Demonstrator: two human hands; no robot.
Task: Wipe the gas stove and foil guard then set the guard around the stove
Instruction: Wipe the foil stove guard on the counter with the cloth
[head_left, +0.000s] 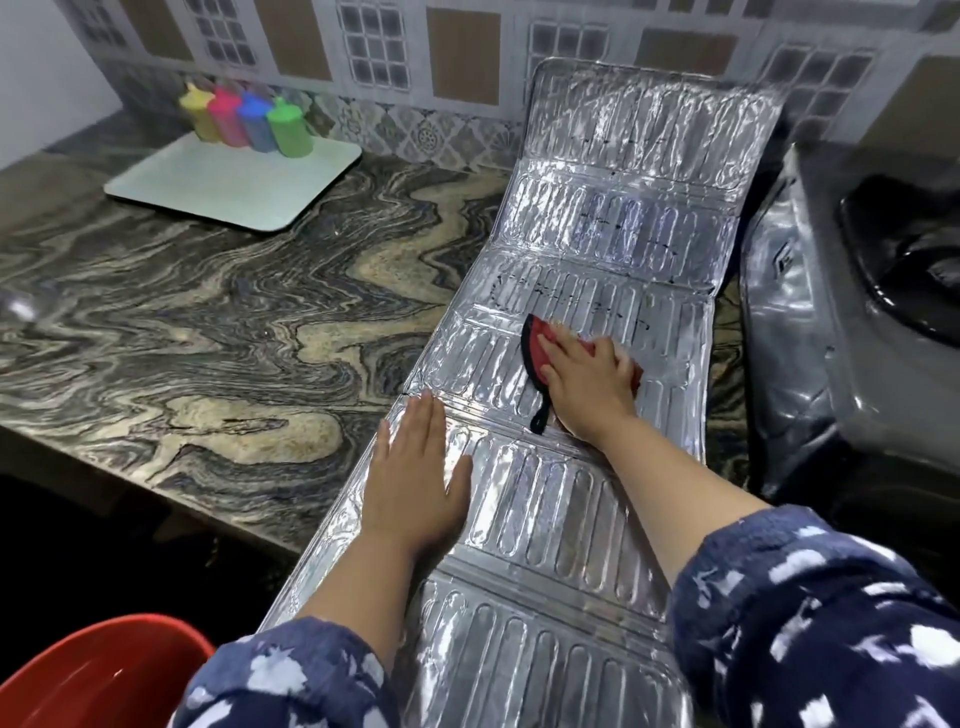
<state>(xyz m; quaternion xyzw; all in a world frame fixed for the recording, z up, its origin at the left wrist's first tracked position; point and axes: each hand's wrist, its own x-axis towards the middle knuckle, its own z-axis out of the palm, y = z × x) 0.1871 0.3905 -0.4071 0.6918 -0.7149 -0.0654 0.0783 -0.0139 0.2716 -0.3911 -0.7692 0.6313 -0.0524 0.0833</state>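
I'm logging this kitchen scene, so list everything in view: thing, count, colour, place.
foil guard: one, silver, unfolded flat along the counter, far end against the tiled wall
wiping pad: one, red with black trim and loop, on the guard
gas stove: one, grey and black, right of the guard
bottles: four, yellow, pink, blue, green, on the tray
tray: one, white, far left counter
tub: one, red, bottom left
left hand: flat on the guard
right hand: pressing the pad
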